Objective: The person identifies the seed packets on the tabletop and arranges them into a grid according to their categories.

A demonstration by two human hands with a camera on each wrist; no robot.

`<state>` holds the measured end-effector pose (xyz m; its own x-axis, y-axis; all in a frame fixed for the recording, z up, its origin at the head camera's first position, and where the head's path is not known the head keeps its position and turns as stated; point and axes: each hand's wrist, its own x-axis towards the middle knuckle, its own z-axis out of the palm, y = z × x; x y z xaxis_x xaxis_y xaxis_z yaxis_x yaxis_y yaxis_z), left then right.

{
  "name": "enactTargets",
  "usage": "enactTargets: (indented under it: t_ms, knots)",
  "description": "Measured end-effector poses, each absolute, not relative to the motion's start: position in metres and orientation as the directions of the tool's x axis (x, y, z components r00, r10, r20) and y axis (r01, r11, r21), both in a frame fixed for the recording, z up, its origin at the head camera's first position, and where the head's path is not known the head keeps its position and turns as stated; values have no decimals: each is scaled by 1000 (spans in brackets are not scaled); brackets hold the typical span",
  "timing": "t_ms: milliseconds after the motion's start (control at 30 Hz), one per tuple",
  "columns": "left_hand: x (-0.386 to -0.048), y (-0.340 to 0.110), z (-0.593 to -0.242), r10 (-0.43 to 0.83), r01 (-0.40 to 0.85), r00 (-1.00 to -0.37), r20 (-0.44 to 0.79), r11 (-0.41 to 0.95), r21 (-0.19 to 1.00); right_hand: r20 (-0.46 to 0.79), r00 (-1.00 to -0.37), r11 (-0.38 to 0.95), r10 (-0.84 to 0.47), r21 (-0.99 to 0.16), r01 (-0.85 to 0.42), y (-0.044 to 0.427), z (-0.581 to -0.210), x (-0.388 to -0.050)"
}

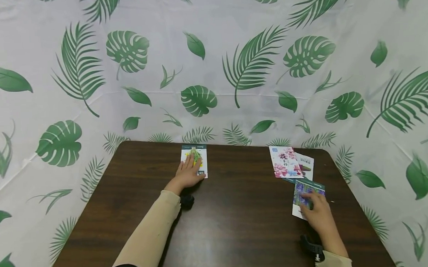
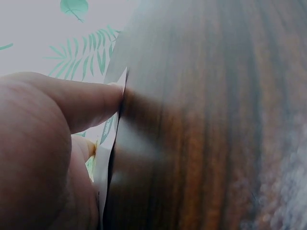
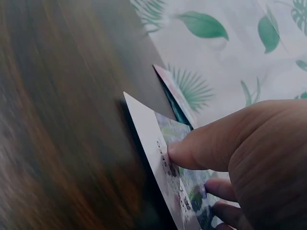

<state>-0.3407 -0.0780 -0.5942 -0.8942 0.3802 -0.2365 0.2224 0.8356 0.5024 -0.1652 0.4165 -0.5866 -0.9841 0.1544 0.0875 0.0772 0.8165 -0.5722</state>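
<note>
At the table's far side, my left hand [image 1: 188, 174] rests spread over a seed packet [image 1: 204, 159] with a green and yellow plant picture. In the left wrist view, the thumb touches the near edge of that packet [image 2: 106, 167]. My right hand [image 1: 320, 216] lies on a purple-flower seed packet [image 1: 300, 188] at the right. In the right wrist view, thumb and fingertips touch the printed face of this packet [image 3: 146, 117], whose near edge casts a shadow on the table. Just beyond lies a pink-blossom packet [image 1: 285, 162], overlapping a white packet [image 1: 308, 161] partly hidden under it.
The dark wooden table [image 1: 231, 223] spreads between and in front of both hands. A white cloth [image 1: 212, 70] with green leaf prints hangs behind and around it. Each wrist wears a black strap device, such as the right wrist camera [image 1: 311, 248].
</note>
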Motion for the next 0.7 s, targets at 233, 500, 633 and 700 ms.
enactTargets:
  t_ms: [233, 500, 633, 700]
  knots:
    - [-339, -78, -594, 376, 217, -898, -228, 830, 514, 69, -992, 804, 109, -592, 47, 403, -590, -170]
    - [-333, -77, -585, 388, 227, -895, -221, 822, 522, 48, -995, 792, 91, -609, 43, 391, -588, -169]
    - [-335, -78, -587, 387, 226, -892, -234, 829, 511, 105, -992, 797, 69, -605, -9, 384, -589, -168]
    - [-337, -78, -590, 386, 227, -893, -232, 831, 508, 137, -989, 797, 51, -602, -42, 379, -590, -168]
